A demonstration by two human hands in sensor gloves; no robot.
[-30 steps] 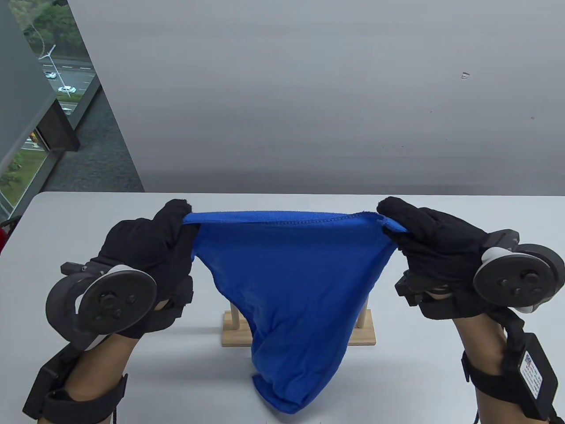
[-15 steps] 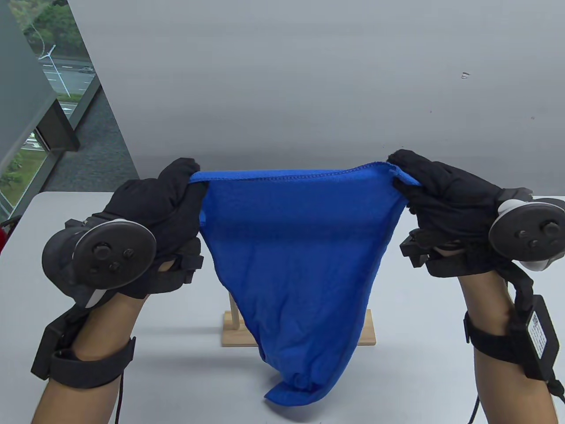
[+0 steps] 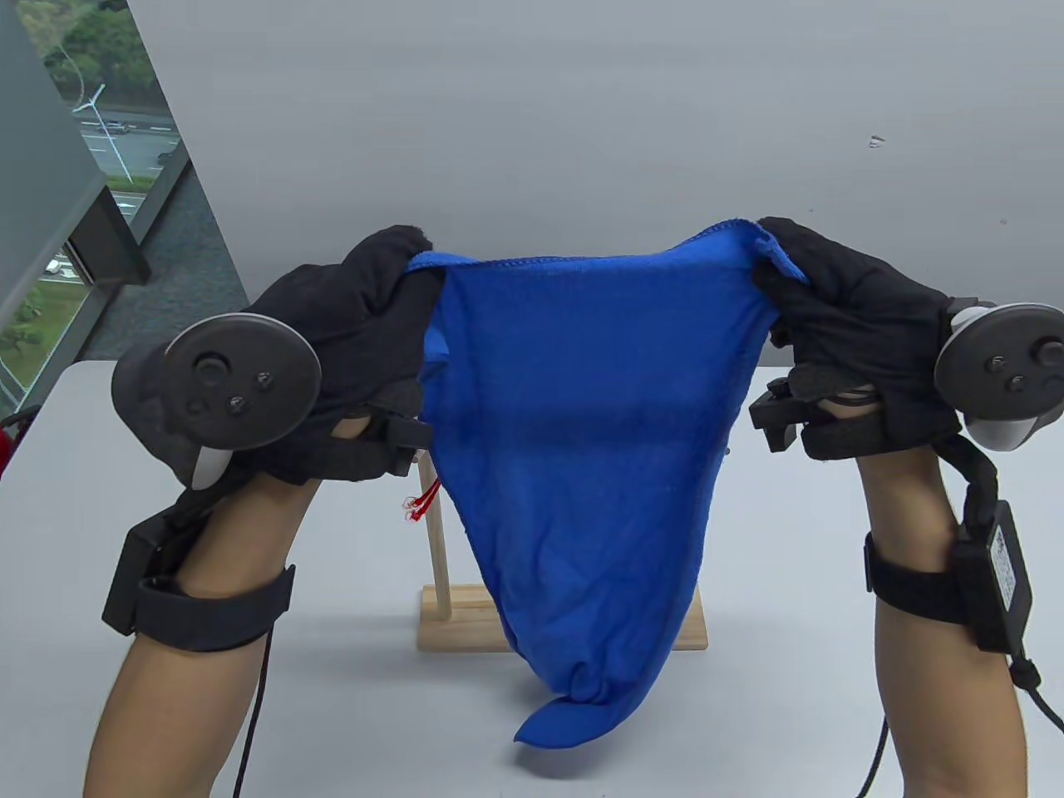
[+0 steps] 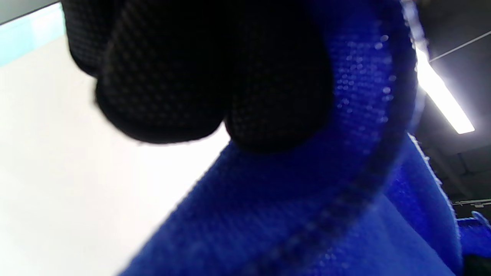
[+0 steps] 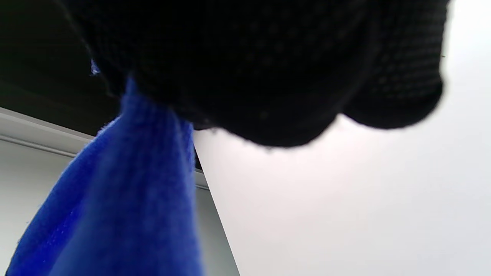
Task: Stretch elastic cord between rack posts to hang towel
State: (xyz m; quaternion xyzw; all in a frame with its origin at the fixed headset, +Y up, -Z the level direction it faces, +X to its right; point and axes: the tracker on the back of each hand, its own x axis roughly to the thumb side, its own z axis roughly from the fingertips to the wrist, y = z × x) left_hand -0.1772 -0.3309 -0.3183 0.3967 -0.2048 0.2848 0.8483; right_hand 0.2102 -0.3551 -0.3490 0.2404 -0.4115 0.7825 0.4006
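Note:
A blue towel (image 3: 582, 432) hangs in the air, held by its two upper corners. My left hand (image 3: 378, 291) grips the left corner and my right hand (image 3: 819, 274) grips the right corner. The towel's top edge stretches between them, and its lower tip hangs above the table. Behind it stands a wooden rack: base (image 3: 453, 623), left post (image 3: 434, 540). A red cord end (image 3: 420, 503) shows on the left post. The right post and the rest of the cord are hidden. The towel fills the left wrist view (image 4: 307, 214) and hangs in the right wrist view (image 5: 115, 207).
The white table (image 3: 790, 665) lies under the rack. A grey wall (image 3: 582, 125) stands behind the table. A window (image 3: 50, 208) is at the far left.
Both hands have lifted the towel up and away from the table. Its lower tip has come off the table surface. The rack's left post with the red cord end has come into view.

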